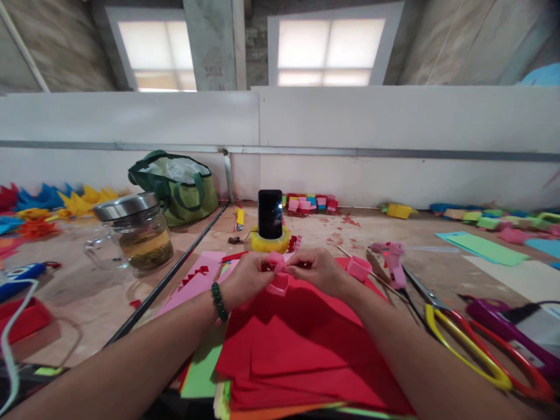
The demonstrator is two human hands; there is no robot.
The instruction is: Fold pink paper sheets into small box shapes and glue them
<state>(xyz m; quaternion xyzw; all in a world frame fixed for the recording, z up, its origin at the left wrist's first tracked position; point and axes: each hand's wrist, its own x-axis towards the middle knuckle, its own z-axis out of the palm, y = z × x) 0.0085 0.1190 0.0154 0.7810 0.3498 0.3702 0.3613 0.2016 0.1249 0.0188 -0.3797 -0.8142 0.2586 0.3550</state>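
Both my hands meet above a stack of red paper sheets [297, 344]. My left hand [247, 280], with a green bead bracelet [219, 301] on the wrist, pinches a small pink folded paper piece [279, 274]. My right hand [317, 269] pinches the same pink piece from the other side. The fingers of both hands are closed on it. Another pink folded piece [359, 268] lies just right of my right hand on the red paper.
A black phone [270, 213] stands in a yellow tape roll behind my hands. A pink glue gun [392, 262] and yellow and red scissors [476, 344] lie to the right. A glass jar [135, 233] and green bag [179, 186] sit left. Coloured paper pieces line the back wall.
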